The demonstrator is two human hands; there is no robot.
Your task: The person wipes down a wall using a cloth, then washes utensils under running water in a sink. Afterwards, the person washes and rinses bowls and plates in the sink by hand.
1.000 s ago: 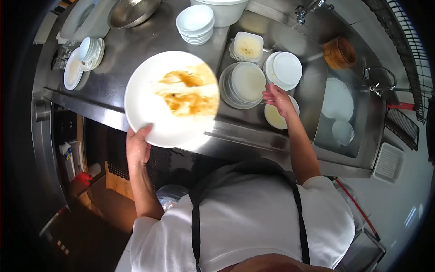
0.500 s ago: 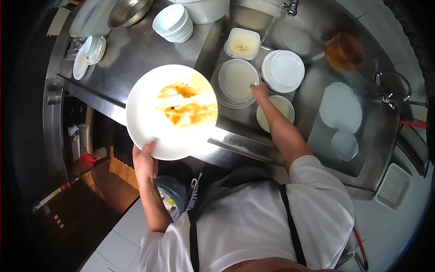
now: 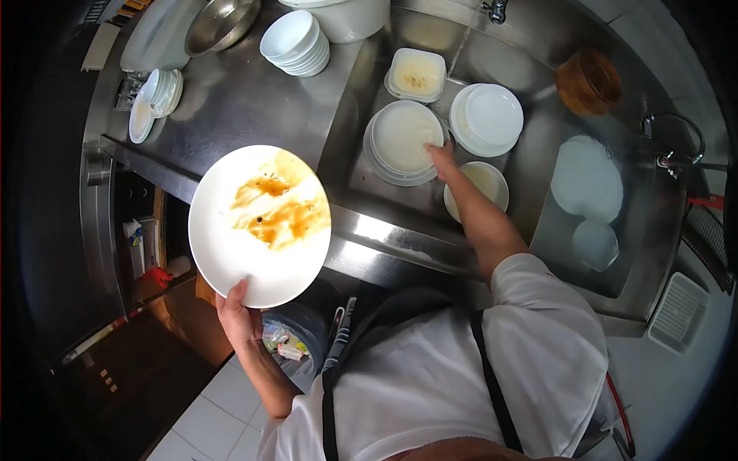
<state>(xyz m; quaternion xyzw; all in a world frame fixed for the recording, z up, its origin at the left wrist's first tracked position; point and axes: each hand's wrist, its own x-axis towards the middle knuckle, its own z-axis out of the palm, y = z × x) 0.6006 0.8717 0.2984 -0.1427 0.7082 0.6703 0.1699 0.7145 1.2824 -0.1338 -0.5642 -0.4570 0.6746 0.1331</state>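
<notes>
A large white plate point(image 3: 223, 253) smeared with orange-brown sauce is gripped at its lower rim by my left hand point(image 3: 240, 319), with the thumb on top. My right hand point(image 3: 442, 159) pinches the right edge of the top dish in a round stack point(image 3: 403, 134) of pale, cloudy dishes in the sink. Behind that stack sits a square container point(image 3: 417, 73) with bits of food in it. White plates point(image 3: 493, 115) are stacked to the right, and a round bowl point(image 3: 488, 184) of yellowish liquid lies partly under my right forearm.
A water-filled basin point(image 3: 576, 261) at the right holds submerged white dishes point(image 3: 588, 180). A brown wooden tub point(image 3: 588, 82) stands behind it. Stacked bowls point(image 3: 292, 38), a metal bowl point(image 3: 221, 27) and small dishes point(image 3: 157, 96) rest on the counter. Below the plate is a lined bin point(image 3: 296, 338).
My left hand has lowered the plate toward the bin and leftward, past the counter edge. My right hand has moved from beside the stack onto its top dish's rim.
</notes>
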